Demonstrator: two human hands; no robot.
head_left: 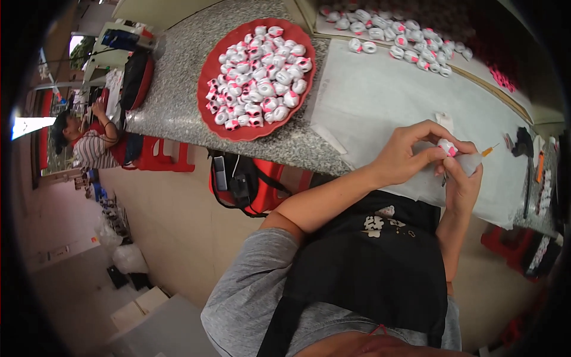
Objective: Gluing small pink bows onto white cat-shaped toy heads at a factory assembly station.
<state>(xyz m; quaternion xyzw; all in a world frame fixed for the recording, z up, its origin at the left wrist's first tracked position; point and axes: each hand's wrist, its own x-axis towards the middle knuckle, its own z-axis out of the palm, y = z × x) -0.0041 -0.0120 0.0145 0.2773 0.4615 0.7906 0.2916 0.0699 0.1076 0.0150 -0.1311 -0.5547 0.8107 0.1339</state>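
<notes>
Over the white sheet at the table's near right, my left hand (pixel 405 153) pinches a small white and pink figurine piece (pixel 446 147) between thumb and fingers. My right hand (pixel 463 187) is closed round a translucent squeeze bottle (pixel 468 161), which has a thin yellow-orange needle tip (pixel 490 150) pointing away to the right. The two hands touch or nearly touch at the figurine piece. To their left, a red scalloped tray (pixel 207 119) is heaped with many similar white and pink pieces (pixel 262 77).
More white and pink pieces (pixel 410 44) lie on a shelf at the back, beside bright pink ones (pixel 502 77). White paper (pixel 369 89) covers part of the speckled table (pixel 172 77). An orange tool (pixel 540 166) rests at the right edge. A person (pixel 92 143) sits far left.
</notes>
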